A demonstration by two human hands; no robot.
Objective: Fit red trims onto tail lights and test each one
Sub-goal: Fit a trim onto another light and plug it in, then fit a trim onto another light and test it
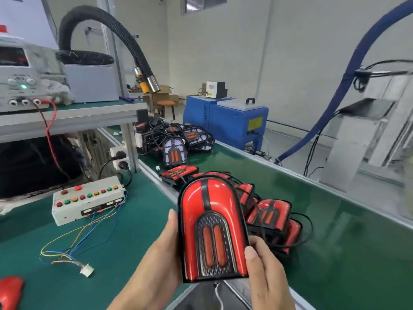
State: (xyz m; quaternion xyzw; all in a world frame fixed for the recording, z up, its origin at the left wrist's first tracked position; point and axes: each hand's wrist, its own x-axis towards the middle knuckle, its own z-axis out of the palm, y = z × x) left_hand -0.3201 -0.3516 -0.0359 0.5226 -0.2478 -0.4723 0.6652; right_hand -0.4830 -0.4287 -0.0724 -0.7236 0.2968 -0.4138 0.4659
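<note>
The green counter (125,220) carried the work, with a green conveyor belt (312,209) running alongside it toward the far wall. One blue machine (225,121) stood beyond the belt. On a raised shelf (73,113) at the left sat one power supply (20,74), its red lead hanging down.

Two groups of tail lights lay on the belt. The near pile (270,218) held at least five lights with red trims fitted; wires tangled through them, so an exact count could not be told. The far pile (183,139) held several without red trim, one showing a white face.

One tail light (212,227) was held up above the near edge of the belt, between both hands. Its red trim (190,211) was on. Its long axis ran near upright in the view, rounded end pointing away and up, flat end toward the person, face toward the camera.

The left hand (156,258) cupped its left edge, thumb along the side. The right hand (263,262) gripped the lower right corner, thumb pressed on the face.

One test box (87,200) with two rows of coloured buttons sat on the counter. Thin coloured wires ran from it to one white connector (87,270) lying loose. One loose red trim piece (10,291) showed at the lower left corner.
</note>
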